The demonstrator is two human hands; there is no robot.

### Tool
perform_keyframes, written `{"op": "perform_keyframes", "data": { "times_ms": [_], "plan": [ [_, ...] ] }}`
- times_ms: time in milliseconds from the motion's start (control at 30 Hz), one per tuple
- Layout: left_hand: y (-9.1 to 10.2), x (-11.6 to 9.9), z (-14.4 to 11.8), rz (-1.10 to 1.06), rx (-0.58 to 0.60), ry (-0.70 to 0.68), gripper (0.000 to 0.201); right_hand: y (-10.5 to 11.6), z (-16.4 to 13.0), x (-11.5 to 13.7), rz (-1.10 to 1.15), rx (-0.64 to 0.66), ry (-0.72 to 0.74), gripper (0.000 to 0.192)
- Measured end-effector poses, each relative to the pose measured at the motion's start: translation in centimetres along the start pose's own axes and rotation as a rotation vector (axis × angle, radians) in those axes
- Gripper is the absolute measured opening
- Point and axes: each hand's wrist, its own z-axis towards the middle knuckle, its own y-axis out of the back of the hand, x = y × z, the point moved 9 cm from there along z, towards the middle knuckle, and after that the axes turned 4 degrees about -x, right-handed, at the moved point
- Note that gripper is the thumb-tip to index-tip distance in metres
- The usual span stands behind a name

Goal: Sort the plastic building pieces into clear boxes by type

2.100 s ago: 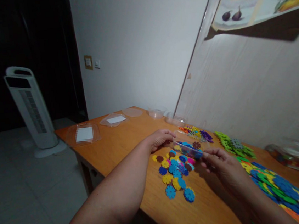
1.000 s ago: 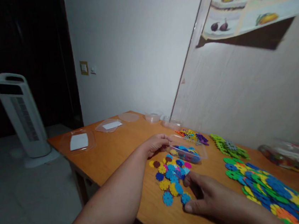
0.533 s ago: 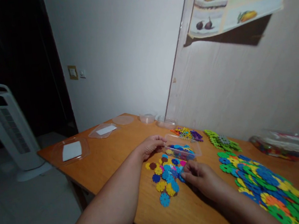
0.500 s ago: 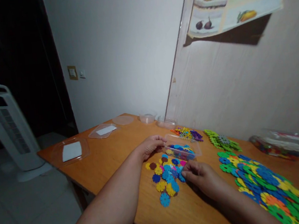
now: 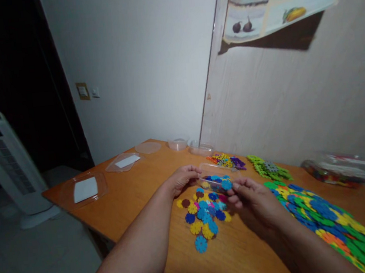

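Observation:
My left hand grips the left rim of a clear plastic container on the wooden table. Inside it lie blue, yellow and dark blue notched discs. Between the thumb and fingers of my right hand is a light blue notched disc, held up at the container's near right side. A loose pile of small notched discs in blue, yellow, brown and pink is spread on the table just in front of the container. Part of the container's right side is hidden behind my right hand.
Larger green, blue and yellow discs cover the right of the table. Behind are small coloured pieces, green pieces and a filled plastic bag. Clear lids and tubs stand at the left and back.
My right hand has lifted a light blue disc from the pile and brought it up to the container. My left hand stays at the rim. The view has shifted slightly.

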Motion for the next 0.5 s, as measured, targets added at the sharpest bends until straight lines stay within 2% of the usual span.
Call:
{"op": "perform_keyframes", "data": {
  "times_ms": [67, 133, 267, 367, 500],
  "plan": [
    [0.1, 0.1, 0.1, 0.007, 0.001, 0.001, 0.025, 0.4, 0.0, 0.7, 0.011, -0.055, 0.044, 0.037],
    [0.2, 0.2, 0.1, 0.016, 0.002, 0.001, 0.026, 0.3, 0.0, 0.3, -0.119, -0.037, 0.071, 0.034],
    [0.1, 0.2, 0.1, 0.001, 0.016, 0.002, 0.027, -1.2, -0.3, -1.5, -0.652, 0.133, 0.182, 0.025],
    [0.0, 0.0, 0.0, 0.006, 0.027, 0.002, 0.027, -2.0, -0.6, -1.8, -0.936, 0.185, 0.254, 0.018],
    [0.2, -0.1, -0.1, 0.028, 0.008, 0.009, 0.027, -2.7, -0.9, -1.6, -0.968, 0.195, 0.273, 0.013]
  ]
}}
